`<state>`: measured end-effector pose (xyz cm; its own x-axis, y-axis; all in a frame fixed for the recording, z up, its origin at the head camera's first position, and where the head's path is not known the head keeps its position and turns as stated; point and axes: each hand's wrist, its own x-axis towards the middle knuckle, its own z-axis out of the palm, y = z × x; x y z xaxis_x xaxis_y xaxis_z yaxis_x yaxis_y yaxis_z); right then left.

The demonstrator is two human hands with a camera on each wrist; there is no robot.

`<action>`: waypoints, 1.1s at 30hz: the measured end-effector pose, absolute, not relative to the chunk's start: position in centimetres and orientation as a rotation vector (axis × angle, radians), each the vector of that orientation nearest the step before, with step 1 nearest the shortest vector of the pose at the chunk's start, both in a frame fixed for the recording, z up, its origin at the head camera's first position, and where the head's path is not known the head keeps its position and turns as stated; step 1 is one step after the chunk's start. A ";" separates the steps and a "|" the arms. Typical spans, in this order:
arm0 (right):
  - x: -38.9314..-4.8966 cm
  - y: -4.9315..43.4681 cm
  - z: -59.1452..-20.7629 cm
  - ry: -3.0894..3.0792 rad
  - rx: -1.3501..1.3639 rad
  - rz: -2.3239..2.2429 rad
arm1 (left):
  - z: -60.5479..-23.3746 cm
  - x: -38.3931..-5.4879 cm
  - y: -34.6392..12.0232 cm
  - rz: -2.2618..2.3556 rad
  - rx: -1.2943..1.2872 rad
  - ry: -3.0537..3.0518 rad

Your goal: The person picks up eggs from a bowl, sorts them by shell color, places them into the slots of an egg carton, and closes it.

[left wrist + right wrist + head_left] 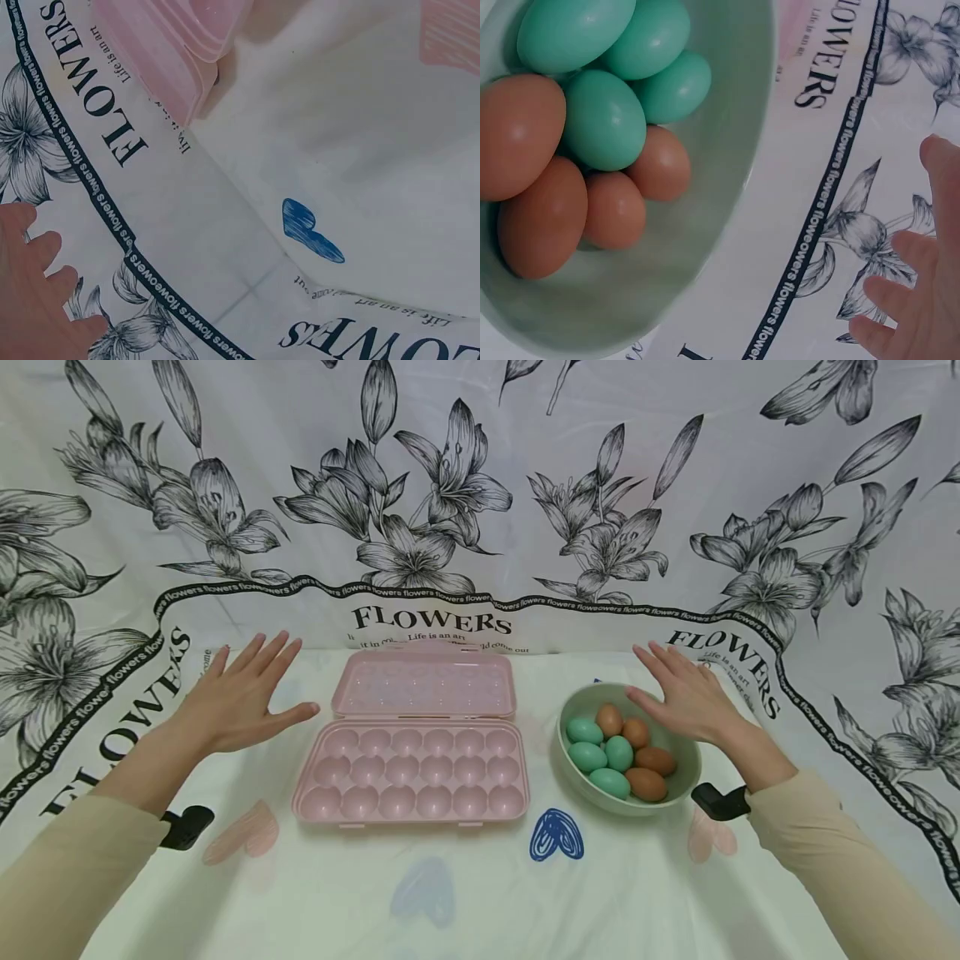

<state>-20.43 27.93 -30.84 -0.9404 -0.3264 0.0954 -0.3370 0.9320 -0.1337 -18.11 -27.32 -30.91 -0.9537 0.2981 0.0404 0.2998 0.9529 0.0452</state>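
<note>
A pink egg carton [412,817] lies with its lid [423,685] folded back, and its rows of round cups hold nothing. To its right stands a pale green bowl [686,785] with several brown eggs [647,784] and several turquoise eggs [609,782] inside. My left hand [243,697], fingers spread and holding nothing, hovers left of the carton. Over the bowl's far right rim, my right hand [686,693] is held out with straight fingers and nothing in it. In the right wrist view, the right hand [911,292] appears beside the bowl.
A white cloth [337,893] printed with hearts covers the table. Behind it hangs a floral curtain [450,485] with black lily drawings and lettering. Each wrist wears a black strap, such as the left strap [187,827].
</note>
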 end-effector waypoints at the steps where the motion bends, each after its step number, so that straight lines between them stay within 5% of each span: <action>1: -20.4 27.9 -30.9 -3.012 0.524 0.228 | -31.0 -18.0 -27.4 -0.080 -0.476 -3.061; 33: -20.0 27.3 -33.6 -2.975 0.657 0.713 | -38.3 -14.5 -28.1 -0.391 -0.604 -2.805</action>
